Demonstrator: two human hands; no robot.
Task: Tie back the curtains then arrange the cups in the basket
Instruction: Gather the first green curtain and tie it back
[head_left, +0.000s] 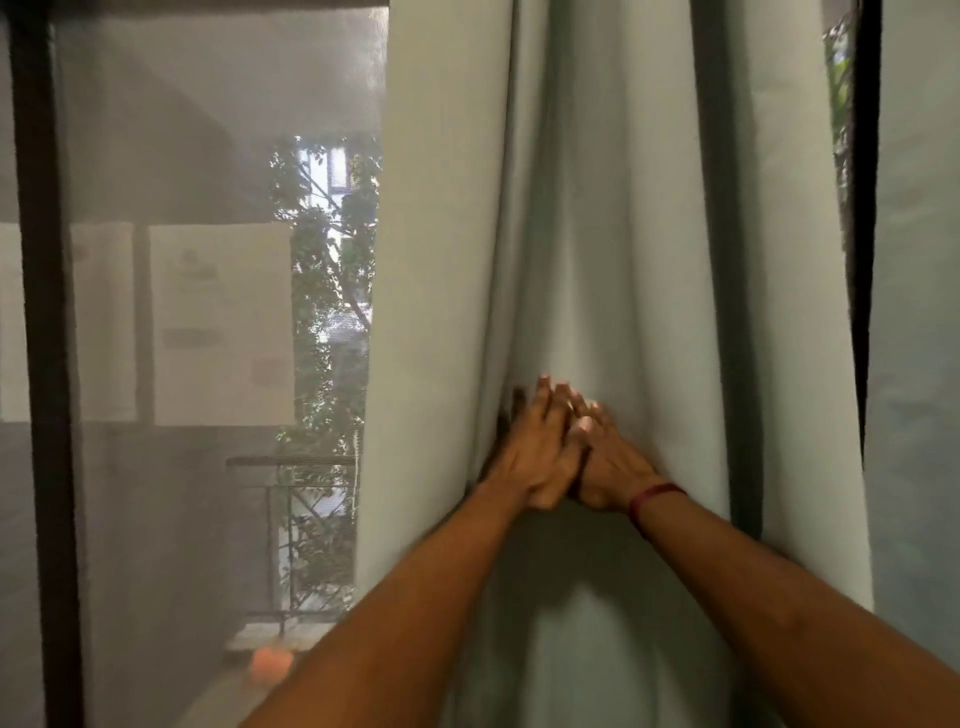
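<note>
A pale green curtain (623, 234) hangs in long folds over the middle and right of the window. Both of my arms reach forward to it at about waist height. My left hand (530, 457) lies with straight fingers against a deep fold of the fabric. My right hand (610, 462), with a red thread at its wrist, lies flat beside it, and its fingers overlap those of the left. Neither hand grips the cloth. No tie-back, cups or basket are in view.
A dark mesh screen (182, 312) with a black frame (44, 364) fills the left half of the window. A balcony railing (291, 519) and trees show through it. Another curtain panel (919, 312) hangs at the far right. An orange object (270, 662) lies low beyond the screen.
</note>
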